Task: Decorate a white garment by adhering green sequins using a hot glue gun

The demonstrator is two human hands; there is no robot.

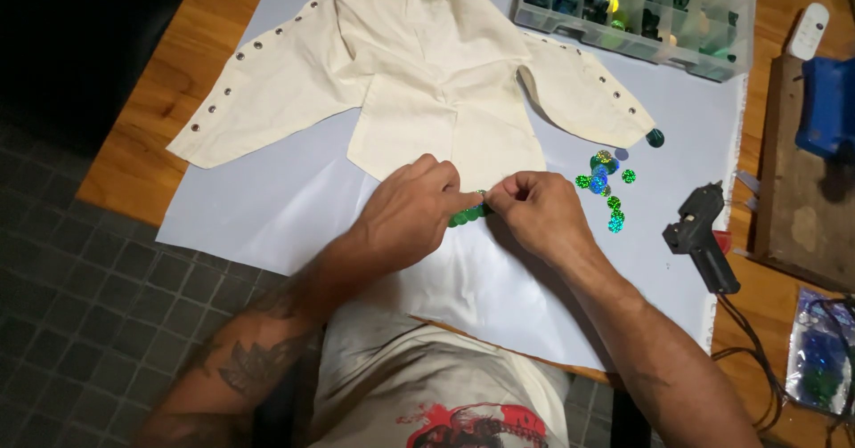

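A cream-coloured small garment (419, 74) with metal studs along its sleeves lies spread on a white sheet (294, 199). My left hand (414, 207) and my right hand (539, 212) meet at the garment's lower hem. Between their fingertips sit green round sequins (468, 215), pinched from both sides. A loose pile of shiny green and blue sequins (606, 185) lies just right of my right hand.
A black glue gun (704, 234) with a cable lies at the right on the sheet's edge. A clear compartment box (637, 7) of coloured pieces stands at the back right. A wooden board (806, 190), a blue object (828, 105) and a plastic bag of sequins (819, 359) are at the far right.
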